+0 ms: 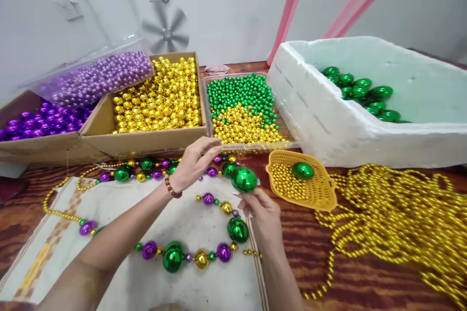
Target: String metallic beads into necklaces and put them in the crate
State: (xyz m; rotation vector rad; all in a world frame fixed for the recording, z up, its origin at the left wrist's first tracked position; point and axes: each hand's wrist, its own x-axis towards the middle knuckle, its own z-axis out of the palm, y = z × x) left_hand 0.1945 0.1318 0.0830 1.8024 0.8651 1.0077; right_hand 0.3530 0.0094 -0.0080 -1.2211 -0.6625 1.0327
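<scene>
Our right hand (263,216) pinches a large green bead (243,179) between thumb and fingertips, holding it just above the white cloth (204,291), near the yellow basket (321,196). Our left hand (193,162), a beaded bracelet (172,188) at the wrist, is raised over the strung necklace (173,256), its fingertips drawn together beside the clear tray (262,146) of green and gold beads; whatever they pinch is too fine to see

Cloth (215,286) open in front, cardboard box (146,143) and foam box (328,128) behind, gold strands (401,218) crowding right
</scene>
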